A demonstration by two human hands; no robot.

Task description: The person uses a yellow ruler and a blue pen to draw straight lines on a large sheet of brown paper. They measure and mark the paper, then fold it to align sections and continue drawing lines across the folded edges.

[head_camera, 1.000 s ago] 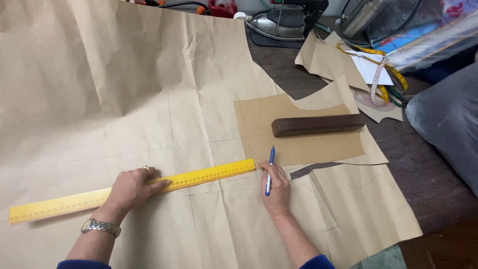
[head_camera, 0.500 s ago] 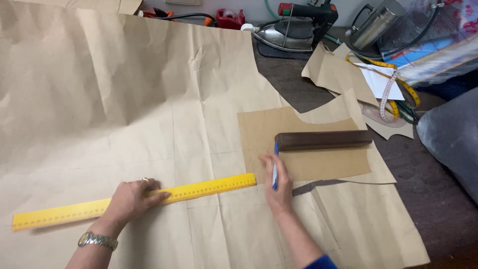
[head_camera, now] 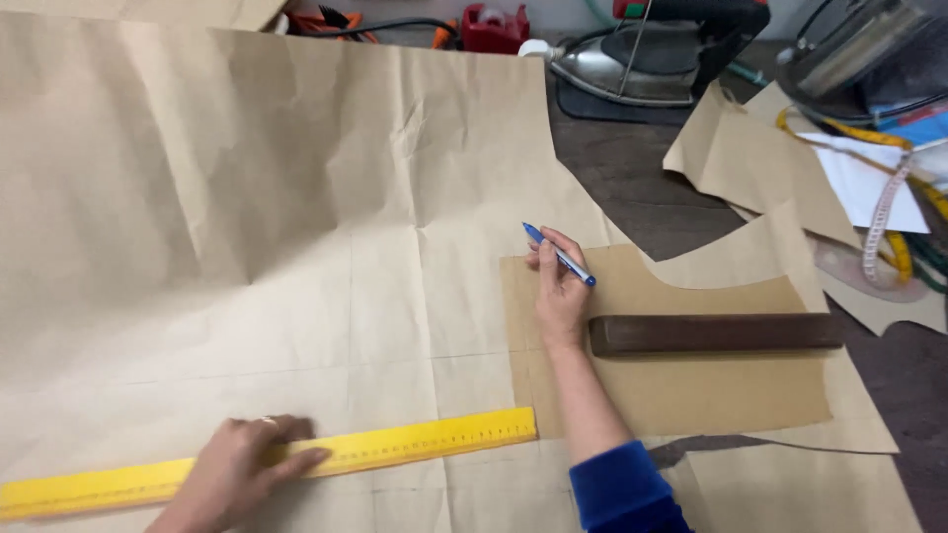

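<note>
Pen (head_camera: 559,255) gripped in my right hand (head_camera: 560,296), tip at the paper (head_camera: 296,197) beside the card piece (head_camera: 691,390). Left hand (head_camera: 237,469) flat, fingers spread, pinning the ruler (head_camera: 415,444). Advice: press firmly mid-ruler, keep the pen upright when marking.

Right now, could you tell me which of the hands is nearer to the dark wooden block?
Right. The right hand, holding a blue pen, sits just left of the block, nearly at its end. The left hand presses the yellow ruler, far off to the lower left.
</note>
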